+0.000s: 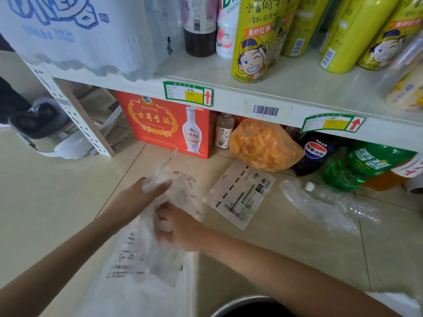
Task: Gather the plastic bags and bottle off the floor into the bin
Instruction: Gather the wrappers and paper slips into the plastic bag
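Observation:
My left hand (146,191) and my right hand (178,227) both grip a bunch of clear printed plastic bags (146,255) that hangs down toward the floor at the centre. A flat printed plastic bag (240,193) lies on the tiles to the right of my hands. Farther right lies a crushed clear plastic bottle (329,202) with a white cap, together with more clear film. The dark round rim of the bin (242,304) shows at the bottom edge, below my right forearm.
A shelf edge (229,104) with price tags runs overhead, stocked with yellow drink bottles (254,42). Under it stand a red liquor box (164,126), a bag of orange snacks (263,145), a cola bottle (313,152) and green soda bottles (370,163).

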